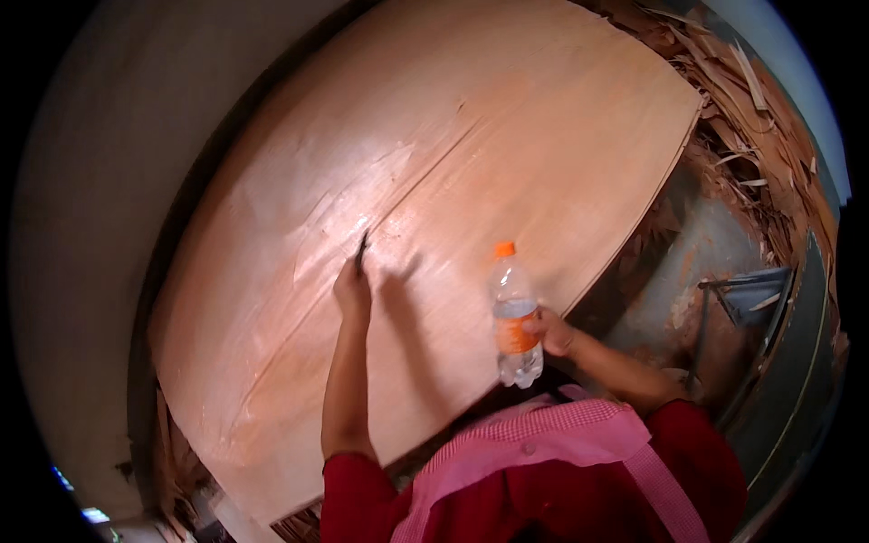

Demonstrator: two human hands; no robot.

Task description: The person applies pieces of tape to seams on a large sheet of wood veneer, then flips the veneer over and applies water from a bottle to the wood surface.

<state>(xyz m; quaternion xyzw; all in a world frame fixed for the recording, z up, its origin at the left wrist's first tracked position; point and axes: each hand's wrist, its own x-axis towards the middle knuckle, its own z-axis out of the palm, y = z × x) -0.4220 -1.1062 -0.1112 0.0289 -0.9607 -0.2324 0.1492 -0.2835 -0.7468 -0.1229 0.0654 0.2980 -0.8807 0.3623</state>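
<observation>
My left hand (353, 286) is closed on a thin dark tool (363, 249), perhaps a knife; its exact kind is too small to make out. The tool's tip is at a long crease in a large pale wood veneer sheet (561, 154). A wet-looking sheen lies around that spot. In my right hand (551, 332) is a clear plastic bottle (514, 286) with an orange cap and an orange label, held upright by its lower half. Clear liquid fills part of it. The bottle is over the sheet's near edge, close to my body.
Torn veneer scraps (747, 118) are heaped along the far right, with more at the lower left. A pale wall (90, 181) runs along the left side. Beyond the sheet's right edge are a grey floor (701, 244) and a blue-grey object (759, 294).
</observation>
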